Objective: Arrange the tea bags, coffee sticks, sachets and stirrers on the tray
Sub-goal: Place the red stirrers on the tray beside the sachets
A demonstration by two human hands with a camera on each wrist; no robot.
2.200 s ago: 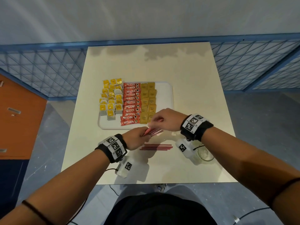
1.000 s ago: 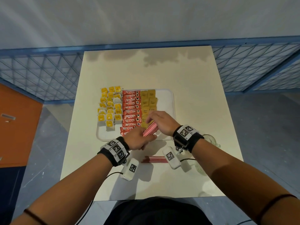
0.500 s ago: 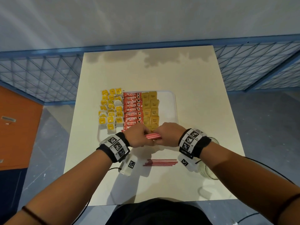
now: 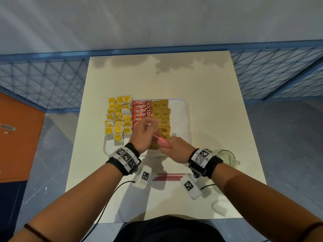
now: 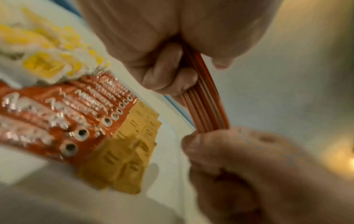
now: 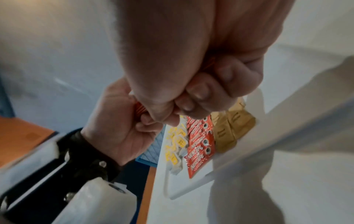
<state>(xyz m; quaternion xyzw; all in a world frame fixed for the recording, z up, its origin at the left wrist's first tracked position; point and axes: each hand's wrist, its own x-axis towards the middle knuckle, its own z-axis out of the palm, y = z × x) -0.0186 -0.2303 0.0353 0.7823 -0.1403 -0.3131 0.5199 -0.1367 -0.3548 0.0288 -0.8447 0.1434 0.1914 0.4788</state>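
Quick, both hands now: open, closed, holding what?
Left hand: closed on one end of the stirrer bundle.
Right hand: closed on the bundle's other end.

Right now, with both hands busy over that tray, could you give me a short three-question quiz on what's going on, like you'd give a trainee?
1. True or false: all the red stirrers are in the person's hands.
2. Which column on the tray sits in the middle? A) tea bags B) coffee sticks C) brown sachets
3. Fill in: both hands hold one bundle of ____.

Key
1. False: the left hand and right hand grip a stirrer bundle, but loose stirrers lie on the table.
2. B: coffee sticks lie between tea bags and brown sachets.
3. Stirrers.
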